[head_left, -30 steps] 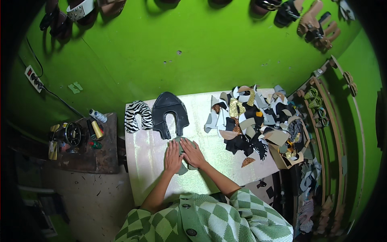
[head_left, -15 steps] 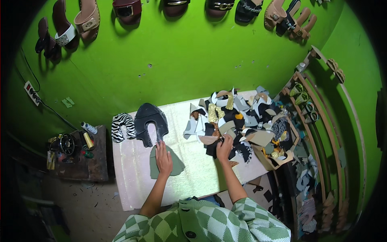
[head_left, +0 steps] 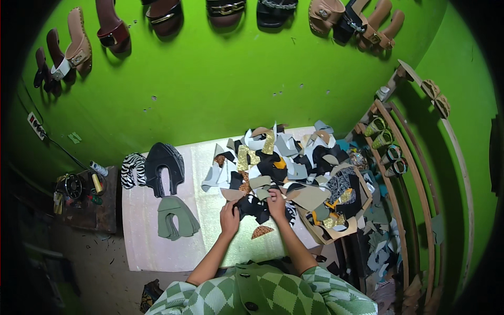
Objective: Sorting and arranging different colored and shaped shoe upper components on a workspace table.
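My left hand point(head_left: 229, 218) is at the near edge of the scrap pile, its fingers closed on the edge of a black cut piece point(head_left: 253, 209). Just right of it, my right hand point(head_left: 276, 206) has its fingers closed beside the same black piece and a small grey-green scrap point(head_left: 261, 195); which one it grips I cannot make out. A leopard-print scrap point(head_left: 262, 231) lies in front of the hands. To the left lie a stack of olive-green arched pieces point(head_left: 167, 231), black arched pieces point(head_left: 153, 169) and zebra-print arched pieces point(head_left: 127, 171).
Mixed scraps point(head_left: 294, 152) cover the table's right half, beside an open cardboard box point(head_left: 320, 239) of offcuts. A wooden rack point(head_left: 415, 194) with sandals stands at right. Sandals point(head_left: 226, 11) hang on the green wall. A small table point(head_left: 92, 212) at left holds thread spools.
My left hand has left the olive-green pieces and moved right to the scrap pile. My right hand stays at the pile's near edge. The whole view has swung to the right.
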`<state>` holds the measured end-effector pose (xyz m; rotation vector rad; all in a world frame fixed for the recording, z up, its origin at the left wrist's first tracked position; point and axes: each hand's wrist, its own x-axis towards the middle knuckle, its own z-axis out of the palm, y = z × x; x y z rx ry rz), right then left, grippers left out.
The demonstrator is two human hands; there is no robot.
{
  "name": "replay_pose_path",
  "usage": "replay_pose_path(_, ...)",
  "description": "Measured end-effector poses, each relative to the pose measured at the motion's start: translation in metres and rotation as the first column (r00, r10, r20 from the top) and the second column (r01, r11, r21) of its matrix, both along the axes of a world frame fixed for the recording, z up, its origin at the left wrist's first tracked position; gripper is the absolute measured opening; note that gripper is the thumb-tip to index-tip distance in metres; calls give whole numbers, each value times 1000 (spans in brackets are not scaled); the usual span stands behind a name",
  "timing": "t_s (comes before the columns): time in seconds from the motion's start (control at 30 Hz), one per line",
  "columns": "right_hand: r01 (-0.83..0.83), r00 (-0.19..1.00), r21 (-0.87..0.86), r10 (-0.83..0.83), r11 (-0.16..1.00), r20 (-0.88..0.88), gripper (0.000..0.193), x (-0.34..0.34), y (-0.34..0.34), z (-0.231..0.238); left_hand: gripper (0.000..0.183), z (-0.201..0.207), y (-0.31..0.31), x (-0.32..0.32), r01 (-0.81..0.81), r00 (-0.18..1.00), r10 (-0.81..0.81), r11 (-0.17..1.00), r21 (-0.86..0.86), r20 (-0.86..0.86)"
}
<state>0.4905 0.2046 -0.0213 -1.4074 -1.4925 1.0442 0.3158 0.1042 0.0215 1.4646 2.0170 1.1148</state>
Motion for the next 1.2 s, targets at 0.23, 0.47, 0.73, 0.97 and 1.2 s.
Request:
replay_pose_path(0.23,-82,926,-136,24,987,-378,32,0,-45,4,28,-32,11,48,102,768,-3,988,-118,641)
replay_pose_path(0.47,-87,977,-64,72,994,-201,25,1,-85,0,50,-32,-2,40,358,695,-160,923,-144,701)
replay_pose_path(0.73,-385,900,-89,352,919,-255,33,5,-114,1,20,-28,-36,30,187,835,-130,981,-54,534)
replay_pose_path(0.97,-238,961,312,177,920,212,61,8,-113,84,15,17,-49,-15,328,886,-286,943,-57,366)
replay_pose_path(1.2,-515,825,265,388,815,410,20,8,-117,81,18,52,-58,-28,503,836,-506,861,74,210)
